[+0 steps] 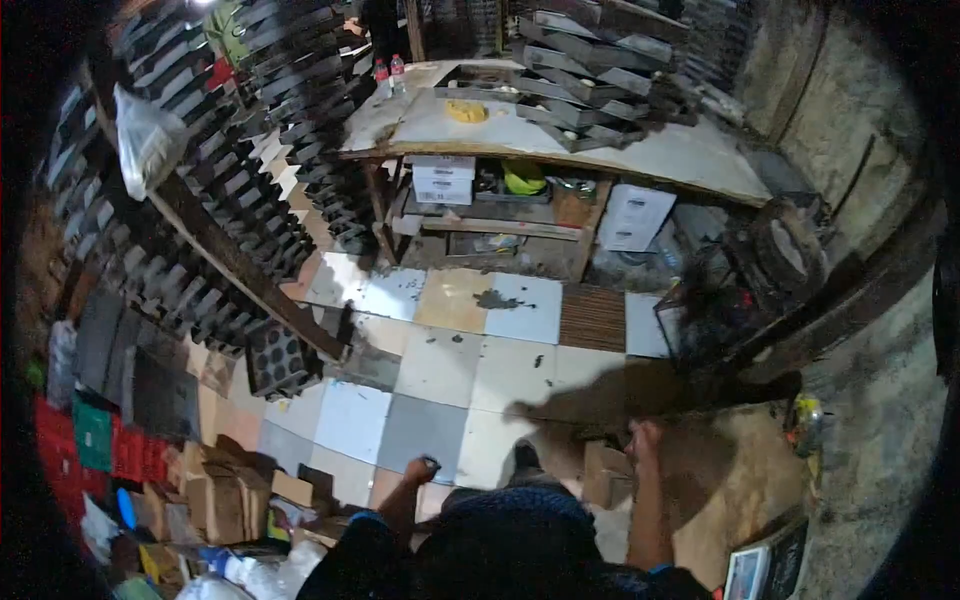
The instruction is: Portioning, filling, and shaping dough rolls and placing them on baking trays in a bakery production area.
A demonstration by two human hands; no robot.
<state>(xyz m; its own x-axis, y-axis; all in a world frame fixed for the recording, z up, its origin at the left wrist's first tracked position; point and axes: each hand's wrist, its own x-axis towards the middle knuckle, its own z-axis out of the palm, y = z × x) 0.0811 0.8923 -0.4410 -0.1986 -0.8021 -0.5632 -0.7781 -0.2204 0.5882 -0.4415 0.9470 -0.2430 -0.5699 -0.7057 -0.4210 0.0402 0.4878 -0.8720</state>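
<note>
My left hand (420, 470) hangs over the tiled floor (430, 375), its fingers closed round a small dark object too small to name. My right hand (642, 437) is beside the far edge of a plywood surface (740, 470) on the right, with fingers curled; whether anything is in them is unclear. A brown cardboard piece (605, 470) lies just left of my right forearm. My dark shoe shows on the floor between my hands.
A worktable (640, 155) bears stacked grey trays, two bottles and a yellow object (465, 110), with white boxes (440, 180) beneath. Tray racks and a slanting post (250, 270) line the left. Crates and cardboard (235, 500) crowd the lower left. Dark metal equipment (760, 270) stands right.
</note>
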